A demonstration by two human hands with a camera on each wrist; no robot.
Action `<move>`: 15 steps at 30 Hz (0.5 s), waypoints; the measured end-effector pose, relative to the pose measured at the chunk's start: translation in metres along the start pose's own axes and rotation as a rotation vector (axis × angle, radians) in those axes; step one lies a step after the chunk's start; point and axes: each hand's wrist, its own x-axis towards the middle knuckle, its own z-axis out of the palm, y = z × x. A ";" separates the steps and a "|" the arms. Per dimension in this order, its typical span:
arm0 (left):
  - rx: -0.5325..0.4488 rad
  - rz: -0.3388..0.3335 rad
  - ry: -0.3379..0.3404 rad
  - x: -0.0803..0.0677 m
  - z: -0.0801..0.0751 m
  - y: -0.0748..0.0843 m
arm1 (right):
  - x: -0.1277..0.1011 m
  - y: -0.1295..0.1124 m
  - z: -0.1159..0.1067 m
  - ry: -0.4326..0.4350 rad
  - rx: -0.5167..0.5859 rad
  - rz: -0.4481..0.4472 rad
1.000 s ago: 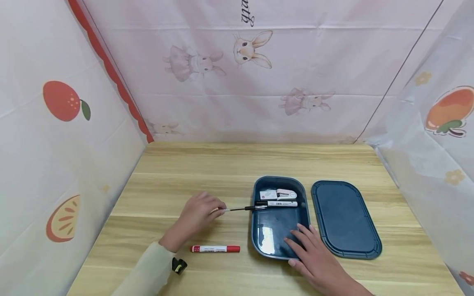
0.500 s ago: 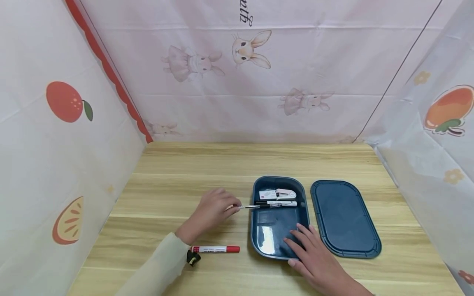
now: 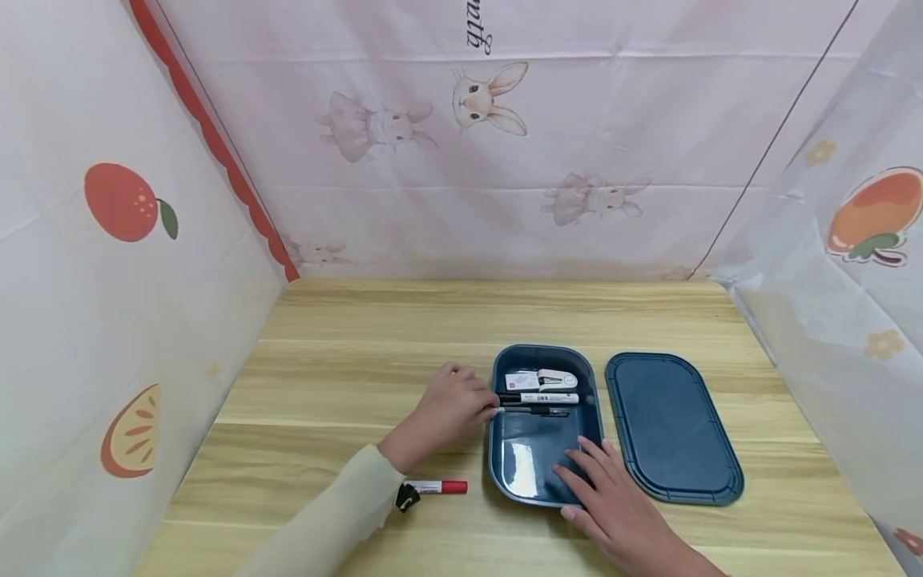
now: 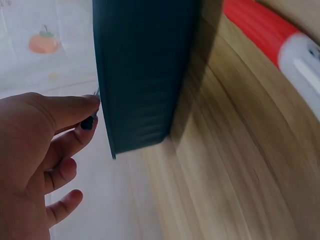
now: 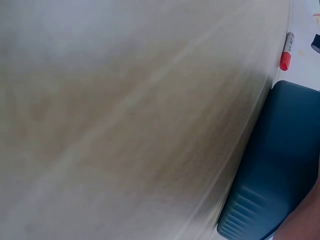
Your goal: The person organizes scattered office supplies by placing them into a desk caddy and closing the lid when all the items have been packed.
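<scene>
A: status on the box (image 3: 497,449)?
B: left hand (image 3: 450,409) pinches the tail of a black pen (image 3: 534,411); the pen lies across the box, just in front of the white marker (image 3: 541,397). Stapler (image 3: 544,378) sits behind that, at the box's far end.
A: right hand (image 3: 613,505)?
B: fingers straight, flat on the box's near right corner, gripping nothing.
A: what's left?
B: looks like three items in. Red marker (image 3: 436,486) lies on the table (image 3: 360,361) left of the box, partly under the sleeve. Lid (image 3: 671,425) lies off, right of the box
</scene>
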 end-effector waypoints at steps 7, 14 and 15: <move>-0.006 0.013 -0.037 0.013 0.007 0.007 | 0.001 0.001 -0.001 -0.024 0.009 0.014; 0.100 0.013 -0.077 0.026 0.010 0.019 | 0.000 0.002 0.000 -0.009 0.006 0.006; 0.120 0.012 -0.080 0.028 0.010 0.020 | 0.000 0.002 0.000 -0.008 0.009 0.003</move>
